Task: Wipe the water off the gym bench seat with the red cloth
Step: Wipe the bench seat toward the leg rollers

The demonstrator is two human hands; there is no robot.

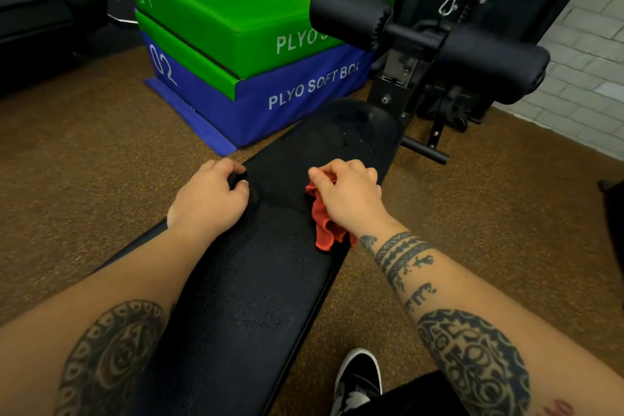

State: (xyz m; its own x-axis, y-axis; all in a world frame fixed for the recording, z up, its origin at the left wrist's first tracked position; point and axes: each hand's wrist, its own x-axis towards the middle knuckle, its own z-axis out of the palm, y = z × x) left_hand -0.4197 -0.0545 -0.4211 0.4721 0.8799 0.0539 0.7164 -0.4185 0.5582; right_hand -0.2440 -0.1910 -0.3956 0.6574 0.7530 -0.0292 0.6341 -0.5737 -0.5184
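The black padded bench seat (pixel 341 142) runs away from me up the middle, with fine water droplets glinting on its far part. My right hand (pixel 347 192) grips the crumpled red cloth (pixel 324 226) on the right side of the pad, near the gap between the seat and the back pad (pixel 256 297). The cloth's loose end trails toward the bench's right edge. My left hand (pixel 209 196) curls its fingers around the seat's left edge.
Green and blue plyo soft boxes (pixel 250 54) are stacked left of the bench end. Black foam leg rollers (pixel 429 40) and the machine frame rise beyond the seat. Brown speckled rubber floor (pixel 84 172) lies on both sides. My shoe (pixel 358 378) stands at the lower right.
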